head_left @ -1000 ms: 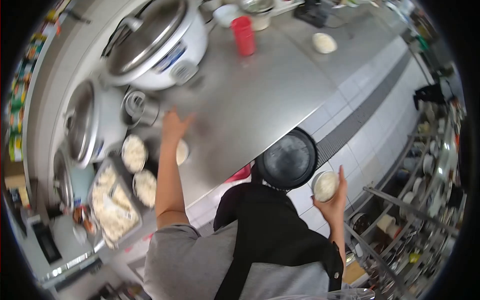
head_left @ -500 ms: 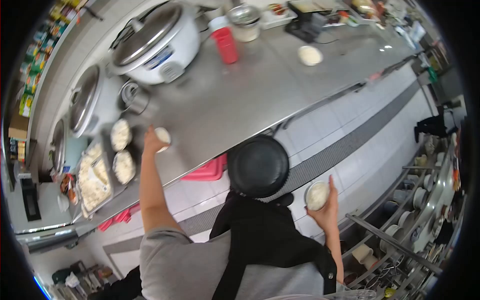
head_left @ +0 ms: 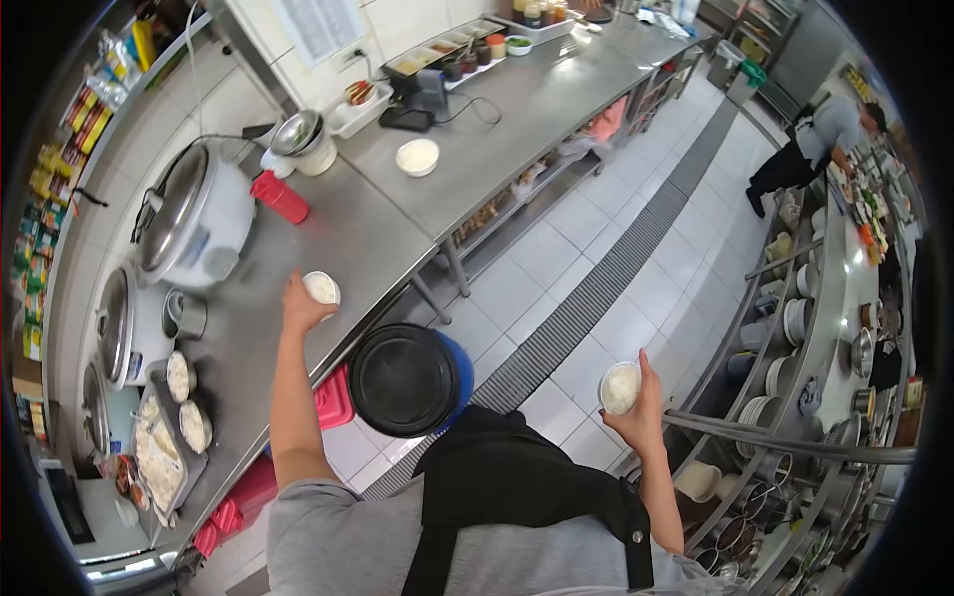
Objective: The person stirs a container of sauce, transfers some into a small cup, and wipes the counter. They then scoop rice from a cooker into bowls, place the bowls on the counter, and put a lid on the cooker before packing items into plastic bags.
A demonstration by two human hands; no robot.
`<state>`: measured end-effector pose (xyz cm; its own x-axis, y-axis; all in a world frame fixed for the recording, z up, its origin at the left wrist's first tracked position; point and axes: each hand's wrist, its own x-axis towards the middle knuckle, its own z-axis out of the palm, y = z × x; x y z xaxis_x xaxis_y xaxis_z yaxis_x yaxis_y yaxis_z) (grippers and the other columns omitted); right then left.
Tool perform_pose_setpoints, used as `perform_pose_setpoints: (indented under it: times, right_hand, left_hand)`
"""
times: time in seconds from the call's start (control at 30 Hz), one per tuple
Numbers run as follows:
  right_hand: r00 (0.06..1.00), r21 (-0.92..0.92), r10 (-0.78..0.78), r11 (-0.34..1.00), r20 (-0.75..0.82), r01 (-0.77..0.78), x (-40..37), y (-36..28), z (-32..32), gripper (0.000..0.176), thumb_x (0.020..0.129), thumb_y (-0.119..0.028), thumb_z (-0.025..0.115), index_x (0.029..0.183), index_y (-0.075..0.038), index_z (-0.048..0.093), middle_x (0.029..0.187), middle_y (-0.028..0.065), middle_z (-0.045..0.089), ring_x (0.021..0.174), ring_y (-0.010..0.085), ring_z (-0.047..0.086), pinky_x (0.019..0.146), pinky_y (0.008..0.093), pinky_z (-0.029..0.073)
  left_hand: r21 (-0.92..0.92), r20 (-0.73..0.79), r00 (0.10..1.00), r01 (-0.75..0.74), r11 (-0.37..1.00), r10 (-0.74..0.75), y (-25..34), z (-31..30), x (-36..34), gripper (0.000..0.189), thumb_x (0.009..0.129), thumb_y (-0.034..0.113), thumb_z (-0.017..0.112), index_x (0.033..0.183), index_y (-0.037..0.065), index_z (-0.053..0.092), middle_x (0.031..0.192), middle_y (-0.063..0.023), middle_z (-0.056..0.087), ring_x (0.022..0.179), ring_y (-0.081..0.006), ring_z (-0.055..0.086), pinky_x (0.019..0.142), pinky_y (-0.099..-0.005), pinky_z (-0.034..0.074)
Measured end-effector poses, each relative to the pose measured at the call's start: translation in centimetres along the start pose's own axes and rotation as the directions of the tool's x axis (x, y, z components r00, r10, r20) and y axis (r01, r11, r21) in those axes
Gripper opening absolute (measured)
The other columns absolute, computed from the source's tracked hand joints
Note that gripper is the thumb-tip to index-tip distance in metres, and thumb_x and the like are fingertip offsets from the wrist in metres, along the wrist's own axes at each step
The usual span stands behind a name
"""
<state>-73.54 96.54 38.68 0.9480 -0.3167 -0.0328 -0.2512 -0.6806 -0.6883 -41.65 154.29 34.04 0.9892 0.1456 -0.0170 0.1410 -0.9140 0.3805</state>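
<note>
My left hand (head_left: pixel 301 303) is closed around a small white bowl of rice (head_left: pixel 321 288) above the steel counter (head_left: pixel 368 248). Out over the floor, my right hand (head_left: pixel 641 412) grips a second bowl of rice (head_left: pixel 621 387), its thumb and fingers round the side. Further along the counter stands another white bowl (head_left: pixel 417 157) with pale contents. A red cup (head_left: pixel 279 197) is beyond my left hand, and a tray of rice (head_left: pixel 157 457) with two filled containers (head_left: pixel 195 427) lies at the left.
A black-lidded blue barrel (head_left: pixel 404 380) stands against the counter's front. Rice cookers (head_left: pixel 194 219) line the wall. Beside a small scale (head_left: pixel 407 119) are condiment trays. Shelves with dishes (head_left: pixel 760 412) flank my right, where a co-worker (head_left: pixel 820 144) stands further down the aisle.
My view has swung right along the counter, bringing the co-worker and more aisle into sight. Both hands keep their bowls; the left is now nearer the red cup and further from the rice tray.
</note>
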Motion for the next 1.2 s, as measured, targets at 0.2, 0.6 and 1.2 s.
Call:
perform_pose_setpoints:
  times: [0.2,0.6,1.2]
  right_hand:
    - [0.999,0.077,-0.047,0.996,-0.012,0.048,5.9,1.5,0.0,0.128,0.052,-0.008,0.091,0.162,-0.011,0.024,0.139,0.0196,0.051,0.129,0.0397,0.051,0.111,0.0451,0.045]
    - [0.999,0.112,0.0,0.994,-0.033,0.004,28.2,1.7,-1.0,0.13,0.052,-0.009,0.093,0.161,-0.008,0.022,0.137,0.0234,0.05,0.129,0.0423,0.048,0.112,0.048,0.042]
    - [0.973,0.161,-0.227,0.962,0.039,0.219,72.4,2.1,-2.4,0.127,0.054,-0.014,0.092,0.161,-0.008,0.023,0.131,0.0247,0.052,0.125,0.0424,0.05,0.11,0.0484,0.043]
  left_hand:
    - [-0.088,0.042,0.962,-0.264,0.961,0.268,13.4,4.3,4.0,0.123,0.047,0.025,0.094,0.153,0.003,0.034,0.14,-0.026,0.052,0.131,-0.0445,0.05,0.111,-0.0501,0.044]
    - [0.058,0.443,0.764,-0.547,0.835,0.47,41.4,19.0,25.9,0.138,0.05,0.032,0.097,0.162,0.008,0.019,0.146,-0.0241,0.048,0.135,-0.0457,0.048,0.109,-0.057,0.045]
    - [-0.463,-0.43,0.821,-0.559,0.688,0.376,59.0,29.1,45.6,0.142,0.058,0.034,0.099,0.163,0.003,0.008,0.16,-0.0301,0.027,0.147,-0.0459,0.031,0.122,-0.0518,0.027]
